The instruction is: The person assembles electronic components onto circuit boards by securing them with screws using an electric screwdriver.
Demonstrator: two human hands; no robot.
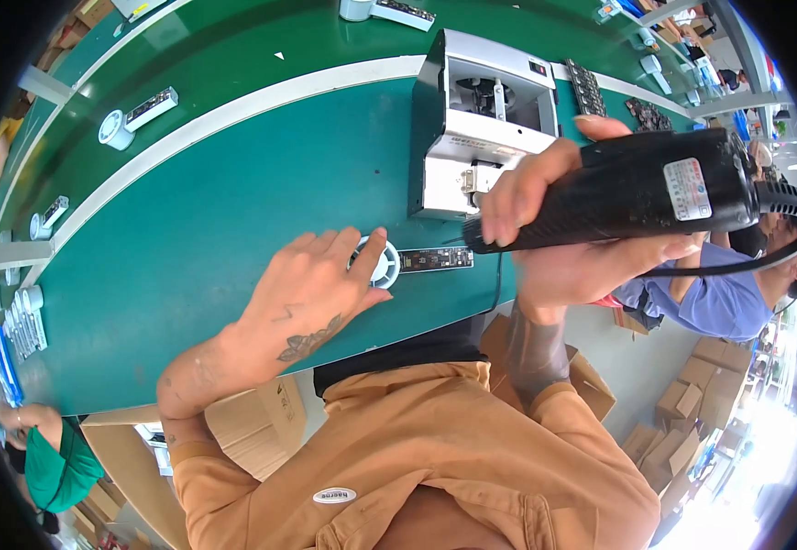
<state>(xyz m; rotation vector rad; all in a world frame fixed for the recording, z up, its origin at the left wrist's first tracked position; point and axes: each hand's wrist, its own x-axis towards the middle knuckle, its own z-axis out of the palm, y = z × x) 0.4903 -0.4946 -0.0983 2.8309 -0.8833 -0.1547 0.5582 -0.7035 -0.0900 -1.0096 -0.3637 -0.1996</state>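
Note:
My right hand [554,275] is wrapped round a black corded electric screwdriver [632,197], held over the bench with its front end pointing left. The screwdriver's tip is blurred and hard to make out, close to the far end of a circuit board [444,259]. That board lies along the narrow body of a white fan-shaped housing [384,267] with a round, spoked head. Around the round head curl the fingers and thumb of my left hand [311,289], holding it on the green bench. Just beyond my right hand stands a silver and black screw feeder [481,137].
Similar white housings with boards [151,108] lie on the green strip beyond a pale rail. Loose circuit boards [586,89] sit right of the feeder. More housings [24,321] are at far left. Cardboard boxes [261,417] stand below the bench edge; people work on both sides.

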